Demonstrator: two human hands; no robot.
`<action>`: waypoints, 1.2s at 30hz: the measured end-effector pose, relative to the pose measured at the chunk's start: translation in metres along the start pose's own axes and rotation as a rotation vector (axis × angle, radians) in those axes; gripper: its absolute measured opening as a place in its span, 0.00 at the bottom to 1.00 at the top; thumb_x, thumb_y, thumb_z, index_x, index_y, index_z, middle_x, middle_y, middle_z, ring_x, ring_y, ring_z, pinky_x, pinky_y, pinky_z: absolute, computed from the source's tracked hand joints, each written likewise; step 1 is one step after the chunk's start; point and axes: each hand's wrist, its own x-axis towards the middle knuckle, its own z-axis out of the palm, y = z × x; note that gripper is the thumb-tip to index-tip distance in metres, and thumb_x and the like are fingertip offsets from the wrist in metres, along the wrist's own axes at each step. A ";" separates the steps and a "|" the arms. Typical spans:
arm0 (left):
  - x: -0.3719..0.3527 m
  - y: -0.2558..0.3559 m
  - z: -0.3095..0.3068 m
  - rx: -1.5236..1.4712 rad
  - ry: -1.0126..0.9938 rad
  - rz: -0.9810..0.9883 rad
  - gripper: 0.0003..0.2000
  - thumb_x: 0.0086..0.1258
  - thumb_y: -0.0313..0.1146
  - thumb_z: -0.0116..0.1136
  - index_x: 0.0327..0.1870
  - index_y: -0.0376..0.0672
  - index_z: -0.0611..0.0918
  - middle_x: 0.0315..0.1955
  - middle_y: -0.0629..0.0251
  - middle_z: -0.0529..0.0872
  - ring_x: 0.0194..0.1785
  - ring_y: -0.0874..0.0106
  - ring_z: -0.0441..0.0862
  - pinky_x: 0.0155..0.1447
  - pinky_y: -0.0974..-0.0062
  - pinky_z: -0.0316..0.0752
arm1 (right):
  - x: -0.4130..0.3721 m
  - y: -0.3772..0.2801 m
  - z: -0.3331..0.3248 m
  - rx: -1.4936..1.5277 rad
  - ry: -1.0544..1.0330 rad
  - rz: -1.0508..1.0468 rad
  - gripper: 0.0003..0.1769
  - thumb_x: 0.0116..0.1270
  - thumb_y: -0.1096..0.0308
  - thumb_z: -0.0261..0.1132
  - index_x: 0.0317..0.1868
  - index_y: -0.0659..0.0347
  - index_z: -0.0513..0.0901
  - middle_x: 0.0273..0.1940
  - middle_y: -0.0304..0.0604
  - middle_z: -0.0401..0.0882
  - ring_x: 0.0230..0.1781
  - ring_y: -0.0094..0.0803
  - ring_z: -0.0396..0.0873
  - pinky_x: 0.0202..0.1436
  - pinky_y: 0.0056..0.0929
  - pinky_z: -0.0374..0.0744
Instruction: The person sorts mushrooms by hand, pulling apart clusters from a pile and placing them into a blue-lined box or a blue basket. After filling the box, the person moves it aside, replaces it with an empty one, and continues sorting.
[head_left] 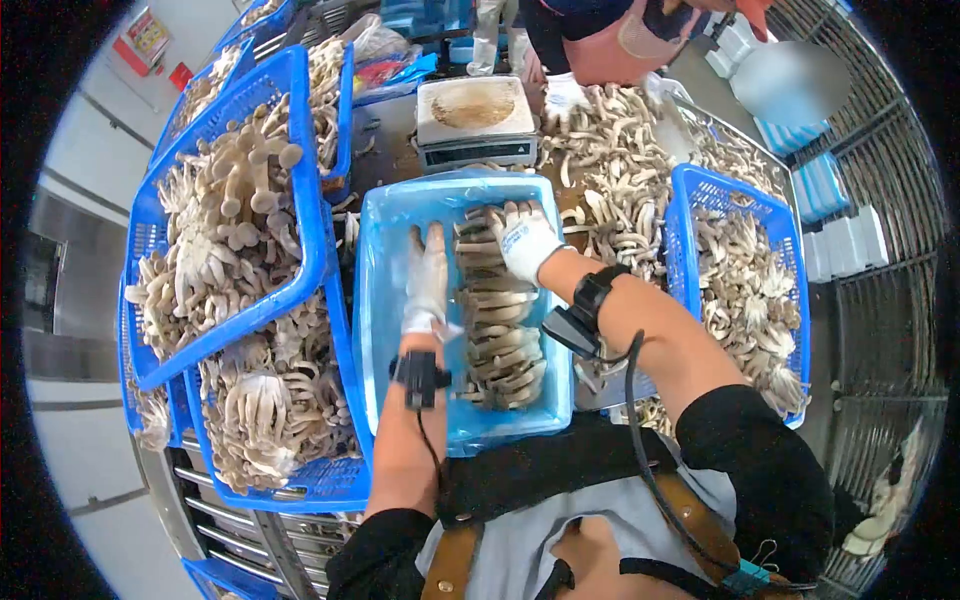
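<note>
A light-blue tub (385, 400) lined with clear blue plastic sits in front of me. Along its right half runs a neat row of long-stemmed mushrooms (505, 355), laid sideways in small bunches. My right hand (527, 243), in a white glove with bare-looking fingertips, is at the far end of this row, its fingers bent over the mushrooms there. My left hand (428, 275), gloved too, lies in the left half of the tub with its fingers stretched forward and nothing in them. A small device is strapped to each wrist.
Blue baskets (310, 200) heaped with mushroom clusters are stacked at left; another blue basket (683, 235) stands at right. Behind the tub is a weighing scale (478, 110). Loose mushrooms (620, 150) pile up on the table at back right. A person (630, 45) stands across the table.
</note>
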 end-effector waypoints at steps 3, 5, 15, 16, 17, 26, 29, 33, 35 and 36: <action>0.026 -0.013 0.007 -0.118 -0.340 -0.117 0.37 0.75 0.62 0.39 0.73 0.38 0.62 0.64 0.54 0.73 0.63 0.62 0.73 0.67 0.68 0.67 | -0.037 0.004 -0.027 0.185 0.226 -0.027 0.41 0.59 0.54 0.67 0.68 0.65 0.64 0.64 0.62 0.67 0.67 0.50 0.67 0.73 0.47 0.60; 0.018 -0.009 0.017 -0.499 -0.448 -0.295 0.36 0.75 0.63 0.39 0.71 0.41 0.65 0.61 0.57 0.76 0.60 0.65 0.75 0.66 0.69 0.68 | -0.066 0.018 -0.014 0.522 0.404 0.201 0.43 0.59 0.49 0.66 0.69 0.66 0.63 0.66 0.63 0.66 0.68 0.50 0.66 0.72 0.41 0.61; 0.028 -0.020 0.025 -0.500 -0.679 -0.012 0.39 0.72 0.66 0.42 0.70 0.39 0.66 0.62 0.60 0.74 0.62 0.67 0.72 0.70 0.68 0.63 | -0.108 0.020 0.025 1.146 -0.111 0.675 0.29 0.65 0.55 0.62 0.53 0.72 0.66 0.46 0.66 0.76 0.48 0.54 0.78 0.53 0.42 0.76; 0.031 -0.017 0.024 -0.440 -0.682 0.022 0.40 0.72 0.66 0.42 0.71 0.38 0.65 0.64 0.60 0.72 0.64 0.66 0.71 0.72 0.68 0.61 | -0.110 0.023 0.027 1.086 0.001 0.695 0.28 0.65 0.56 0.61 0.52 0.73 0.67 0.45 0.65 0.78 0.46 0.55 0.79 0.51 0.42 0.77; 0.024 0.001 0.017 -0.282 -0.643 0.204 0.41 0.73 0.63 0.43 0.73 0.35 0.60 0.70 0.54 0.65 0.72 0.62 0.62 0.76 0.69 0.53 | -0.113 0.033 0.029 1.028 0.045 0.618 0.28 0.65 0.57 0.61 0.53 0.74 0.66 0.44 0.66 0.78 0.46 0.55 0.79 0.51 0.43 0.77; -0.154 0.088 -0.120 -0.325 -0.399 0.621 0.39 0.62 0.46 0.62 0.71 0.30 0.64 0.68 0.49 0.70 0.72 0.60 0.66 0.74 0.66 0.56 | -0.088 0.139 -0.100 0.644 0.051 0.412 0.27 0.60 0.63 0.57 0.55 0.74 0.70 0.50 0.69 0.78 0.53 0.57 0.78 0.57 0.48 0.75; -0.158 0.069 -0.130 0.173 -0.273 0.741 0.38 0.51 0.40 0.70 0.64 0.30 0.72 0.60 0.46 0.76 0.64 0.55 0.74 0.69 0.62 0.66 | -0.062 0.146 -0.122 0.474 0.164 0.137 0.24 0.58 0.64 0.57 0.52 0.70 0.75 0.51 0.65 0.79 0.54 0.54 0.78 0.57 0.46 0.75; -0.168 0.061 -0.110 0.589 -0.271 1.020 0.32 0.45 0.28 0.69 0.57 0.34 0.77 0.59 0.47 0.76 0.65 0.49 0.71 0.69 0.57 0.65 | -0.013 0.101 -0.119 0.363 0.159 -0.121 0.20 0.56 0.64 0.62 0.50 0.60 0.84 0.45 0.56 0.84 0.48 0.51 0.82 0.53 0.43 0.78; -0.171 0.049 -0.099 0.646 -0.300 1.011 0.30 0.47 0.32 0.71 0.57 0.37 0.78 0.58 0.48 0.77 0.64 0.50 0.71 0.70 0.55 0.63 | -0.007 0.059 -0.121 0.270 0.135 -0.240 0.19 0.56 0.63 0.63 0.48 0.59 0.85 0.42 0.53 0.86 0.44 0.50 0.84 0.50 0.43 0.80; -0.169 0.038 -0.097 0.670 -0.353 1.007 0.31 0.48 0.34 0.72 0.57 0.38 0.78 0.57 0.49 0.76 0.64 0.50 0.70 0.70 0.54 0.63 | -0.007 0.037 -0.129 0.241 0.059 -0.278 0.17 0.56 0.63 0.64 0.46 0.59 0.86 0.41 0.52 0.86 0.43 0.50 0.84 0.50 0.42 0.80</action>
